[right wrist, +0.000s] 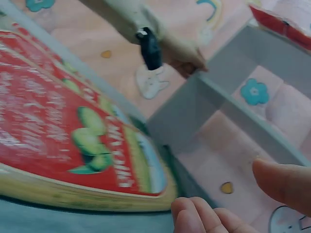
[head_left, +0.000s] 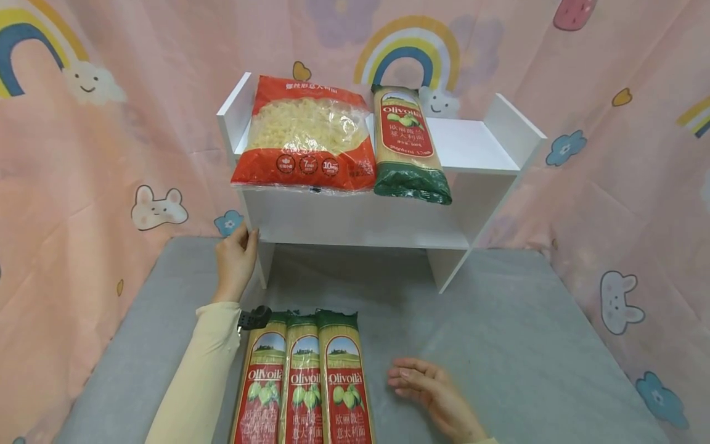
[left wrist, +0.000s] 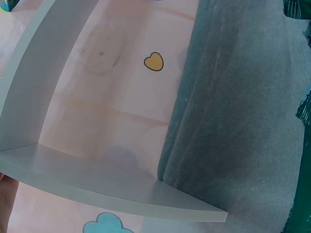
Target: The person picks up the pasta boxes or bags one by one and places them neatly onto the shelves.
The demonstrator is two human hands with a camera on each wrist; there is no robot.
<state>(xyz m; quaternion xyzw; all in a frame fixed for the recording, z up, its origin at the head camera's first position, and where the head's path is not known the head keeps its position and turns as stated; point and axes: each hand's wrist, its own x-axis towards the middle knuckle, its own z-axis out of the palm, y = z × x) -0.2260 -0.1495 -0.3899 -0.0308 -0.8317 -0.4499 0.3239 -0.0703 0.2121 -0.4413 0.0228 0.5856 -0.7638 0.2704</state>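
A white two-level shelf (head_left: 471, 148) stands at the back of the grey mat (head_left: 499, 345). On its top lie a red bag of short pasta (head_left: 307, 132) and an Olivoila spaghetti pack (head_left: 407, 145). My left hand (head_left: 235, 256) holds the shelf's left side panel (head_left: 265, 259) near the lower board (left wrist: 97, 184). Three more spaghetti packs (head_left: 302, 379) lie side by side on the mat near me, the rightmost pack (right wrist: 73, 131) close in the right wrist view. My right hand (head_left: 427, 388) rests open on the mat just right of them, its fingertips (right wrist: 204, 218) bare.
Pink cartoon curtains (head_left: 111, 154) with rainbows and bunnies surround the mat on three sides. The shelf's lower level (head_left: 366, 237) holds nothing. The right half of the top board (head_left: 477, 145) is bare. A black strap device (head_left: 254, 318) sits on my left wrist.
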